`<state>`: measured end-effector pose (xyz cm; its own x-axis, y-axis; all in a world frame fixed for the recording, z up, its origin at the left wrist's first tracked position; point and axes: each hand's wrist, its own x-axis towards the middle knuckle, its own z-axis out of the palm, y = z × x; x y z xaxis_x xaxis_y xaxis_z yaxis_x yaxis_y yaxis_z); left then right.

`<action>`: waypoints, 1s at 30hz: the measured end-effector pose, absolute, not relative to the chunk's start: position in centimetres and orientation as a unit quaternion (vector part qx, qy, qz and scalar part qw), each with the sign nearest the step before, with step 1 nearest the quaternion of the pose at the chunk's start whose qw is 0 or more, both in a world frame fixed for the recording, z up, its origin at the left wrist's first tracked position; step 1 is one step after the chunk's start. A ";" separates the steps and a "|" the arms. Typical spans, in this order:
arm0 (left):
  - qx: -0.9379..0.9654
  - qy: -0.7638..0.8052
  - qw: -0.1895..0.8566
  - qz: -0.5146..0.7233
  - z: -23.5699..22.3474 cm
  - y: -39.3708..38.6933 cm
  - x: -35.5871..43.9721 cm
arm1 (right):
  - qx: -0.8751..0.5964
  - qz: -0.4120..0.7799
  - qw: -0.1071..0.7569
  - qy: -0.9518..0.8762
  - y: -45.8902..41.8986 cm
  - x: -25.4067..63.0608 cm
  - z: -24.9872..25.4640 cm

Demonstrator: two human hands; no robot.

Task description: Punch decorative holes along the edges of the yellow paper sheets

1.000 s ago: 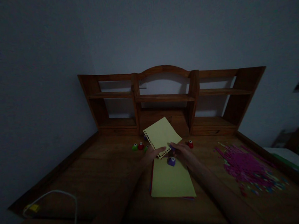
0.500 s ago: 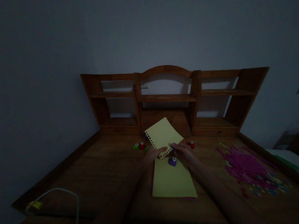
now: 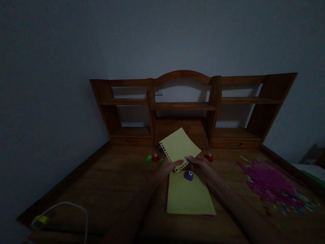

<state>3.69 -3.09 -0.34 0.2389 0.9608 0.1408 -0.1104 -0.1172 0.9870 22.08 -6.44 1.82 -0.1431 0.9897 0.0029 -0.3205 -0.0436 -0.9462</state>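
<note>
My left hand (image 3: 169,167) pinches a pale yellow paper sheet (image 3: 180,145) near its lower corner, thumb on top. The sheet is raised and tilted, with a row of punched holes down its left edge and more along its lower edge. At that lower edge my right hand (image 3: 202,164) is closed on a small purple craft punch (image 3: 190,159), partly covered by the fingers. Another purple craft punch (image 3: 189,176) with a white eye-like button rests on a stack of coloured paper (image 3: 189,199), yellow on top, below both hands.
Green (image 3: 149,158) and red (image 3: 155,158) punches stand left of the sheet, another red punch (image 3: 209,157) right. Pink strips (image 3: 270,179) and small coloured bits lie on the right. A wooden shelf unit (image 3: 184,105) backs the desk; a white cable (image 3: 84,220) loops at left.
The whole view has shifted slightly. Both hands keep hold of the sheet and the punch at nearly the same spot; the punch in my right hand looks slightly turned.
</note>
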 end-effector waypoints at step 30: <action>0.665 0.322 0.512 0.439 0.6 -4.8 4.9 | -0.329 0.643 0.561 -0.405 -6.7 21.7 1.8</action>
